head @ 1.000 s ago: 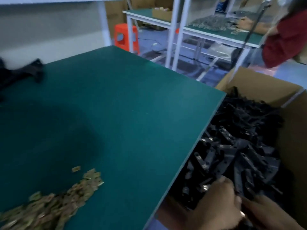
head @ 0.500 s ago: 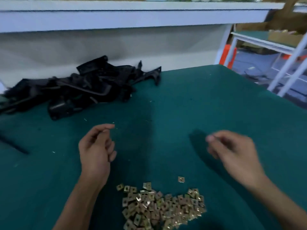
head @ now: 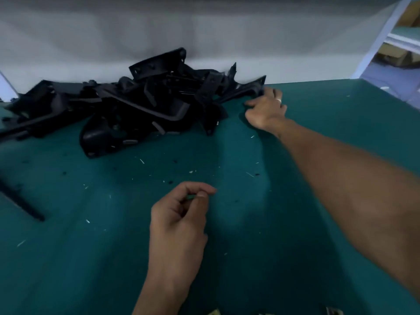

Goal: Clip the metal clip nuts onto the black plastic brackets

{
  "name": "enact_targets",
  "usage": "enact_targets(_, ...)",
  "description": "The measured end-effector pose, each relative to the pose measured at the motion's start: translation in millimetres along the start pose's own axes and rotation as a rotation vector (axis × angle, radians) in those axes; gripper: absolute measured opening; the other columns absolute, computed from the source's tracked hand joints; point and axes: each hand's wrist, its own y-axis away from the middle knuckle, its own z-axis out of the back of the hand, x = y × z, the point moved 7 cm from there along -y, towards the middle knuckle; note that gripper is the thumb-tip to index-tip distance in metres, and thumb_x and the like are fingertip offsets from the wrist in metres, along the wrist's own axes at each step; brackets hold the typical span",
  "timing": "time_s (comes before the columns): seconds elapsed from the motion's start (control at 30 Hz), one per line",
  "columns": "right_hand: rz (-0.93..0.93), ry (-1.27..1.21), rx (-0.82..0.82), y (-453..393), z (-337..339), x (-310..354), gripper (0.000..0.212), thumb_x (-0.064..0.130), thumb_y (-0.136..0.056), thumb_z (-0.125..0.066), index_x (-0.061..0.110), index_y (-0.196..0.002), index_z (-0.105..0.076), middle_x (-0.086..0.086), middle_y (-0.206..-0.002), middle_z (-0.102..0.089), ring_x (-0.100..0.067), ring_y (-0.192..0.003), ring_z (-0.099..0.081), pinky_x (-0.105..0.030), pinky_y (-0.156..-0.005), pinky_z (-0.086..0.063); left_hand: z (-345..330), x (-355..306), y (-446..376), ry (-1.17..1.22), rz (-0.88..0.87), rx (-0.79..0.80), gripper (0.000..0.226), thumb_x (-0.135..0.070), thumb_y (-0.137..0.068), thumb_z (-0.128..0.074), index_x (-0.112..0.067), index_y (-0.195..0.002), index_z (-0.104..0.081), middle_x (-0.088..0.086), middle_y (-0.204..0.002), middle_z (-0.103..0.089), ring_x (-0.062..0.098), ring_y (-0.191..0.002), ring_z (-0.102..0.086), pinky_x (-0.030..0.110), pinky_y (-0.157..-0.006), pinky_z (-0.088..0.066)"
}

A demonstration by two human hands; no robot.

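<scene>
Landmark: the pile of black plastic brackets, heaped against the far edge of the green table, touching the white back panel.

Left of the pile, a loose black strip lies on the mat near the table's left edge, apart from the heap.

Below the pile, toward you, open green mat, littered only with pale shavings and dark specks.

Your left hand hovers over that open stretch, well apart from the pile. Fingers curled in, thumb and forefinger pinched narrow on something small; cannot tell what it is.

Right end of the pile: your right hand, ring on one finger, knuckles up, fingers curled round the tip of the outermost bracket, the one sticking out to the right. Forearm runs back diagonally to the lower right.

Right of the pile beyond your hand, bare mat up to the table's right edge.

Metal clip nuts: only a few show at the bottom edge, well apart from the pile.
</scene>
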Motion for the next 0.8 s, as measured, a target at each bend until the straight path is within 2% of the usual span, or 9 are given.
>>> enact_targets(0.07, 0.000, 0.099, 0.018, -17, -6, 3, 0.048, 0.030, -0.090, -0.047, 0.034, -0.136, -0.061, 0.001, -0.168, -0.013, -0.033, -0.154, -0.005, -0.057, -0.118, -0.020, -1, 1, 0, -0.015, 0.007, 0.023, 0.024, -0.011, -0.101, -0.053, -0.019, -0.085, -0.070, -0.007, -0.050, -0.025, 0.013, -0.043, -0.015, 0.019, -0.047, -0.019)
enact_targets(0.13, -0.007, 0.192, -0.011, -25, -6, 1, 0.046, 0.037, -0.098, -0.041, 0.015, -0.133, -0.061, -0.006, -0.162, -0.028, -0.035, -0.147, -0.027, -0.057, -0.114, -0.027, -3, 2, 0, -0.025, 0.009, 0.027, 0.024, -0.012, -0.100, -0.054, -0.020, -0.085, -0.070, -0.009, -0.049, -0.025, 0.013, -0.043, -0.015, 0.020, -0.048, -0.018)
enact_targets(0.27, 0.069, 0.384, -0.165, -12, 18, -1, 0.033, 0.032, -0.094, -0.055, 0.002, -0.102, -0.063, -0.018, -0.113, -0.060, -0.038, -0.109, -0.057, -0.049, -0.100, -0.044, -1, 0, 1, -0.040, 0.003, 0.028, 0.025, -0.010, -0.101, -0.053, -0.021, -0.086, -0.071, -0.010, -0.049, -0.028, 0.012, -0.043, -0.018, 0.021, -0.046, -0.019)
enact_targets(0.33, 0.098, 0.442, -0.206, 2, 34, -4, 0.023, 0.020, -0.085, -0.063, 0.002, -0.100, -0.065, -0.014, -0.101, -0.060, -0.038, -0.100, -0.061, -0.043, -0.086, -0.051, -2, 0, 1, -0.058, -0.006, 0.033, 0.025, -0.011, -0.102, -0.053, -0.022, -0.088, -0.071, -0.011, -0.049, -0.029, 0.011, -0.043, -0.019, 0.021, -0.046, -0.020)
enact_targets(0.4, 0.133, 0.425, -0.224, 22, 53, -8, 0.021, 0.011, -0.079, -0.063, 0.008, -0.099, -0.067, -0.012, -0.104, -0.063, -0.038, -0.096, -0.062, -0.038, -0.072, -0.049, -3, -2, 1, -0.058, -0.017, 0.033, 0.025, -0.013, -0.102, -0.054, -0.023, -0.088, -0.072, -0.009, -0.050, -0.029, 0.012, -0.044, -0.021, 0.023, -0.047, -0.021)
enact_targets(0.5, 0.357, 0.334, -0.220, 62, 84, -3, 0.029, 0.003, -0.080, -0.061, 0.011, -0.105, -0.073, -0.012, -0.107, -0.069, -0.038, -0.092, -0.062, -0.040, -0.074, -0.056, -3, -5, 1, -0.070, -0.034, 0.004, 0.026, -0.012, -0.101, -0.055, -0.024, -0.087, -0.073, -0.008, -0.052, -0.033, 0.012, -0.046, -0.023, 0.025, -0.048, -0.023)
enact_targets(0.63, 0.621, 0.078, -0.210, 143, 122, 10, 0.030, 0.013, -0.087, -0.077, 0.017, -0.116, -0.071, -0.003, -0.094, -0.075, -0.027, -0.082, -0.069, -0.037, -0.080, -0.057, -4, -13, 3, -0.074, -0.093, -0.043, 0.022, -0.008, -0.098, -0.060, -0.022, -0.085, -0.073, -0.008, -0.058, -0.043, 0.012, -0.052, -0.032, 0.032, -0.055, -0.030)
enact_targets(0.73, 0.595, -0.149, -0.125, 192, 141, 10, 0.057, 0.018, -0.081, -0.086, 0.031, -0.131, -0.062, 0.008, -0.092, -0.071, -0.017, -0.079, -0.071, -0.033, -0.084, -0.058, 0, -33, 14, -0.155, -0.302, -0.192, 0.015, -0.015, -0.094, -0.063, -0.025, -0.085, -0.069, 0.004, -0.065, -0.048, 0.014, -0.057, -0.041, 0.032, -0.055, -0.037)
enact_targets(0.8, 0.611, -0.219, -0.030, 219, 140, 16, 0.066, 0.015, -0.079, -0.087, 0.030, -0.136, -0.059, 0.014, -0.091, -0.070, -0.009, -0.073, -0.066, -0.028, -0.080, -0.055, -5, -57, 31, -0.366, -0.567, -0.278, 0.006, -0.026, -0.090, -0.061, -0.025, -0.094, -0.065, -0.002, -0.074, -0.050, 0.014, -0.068, -0.048, 0.026, -0.063, -0.040)
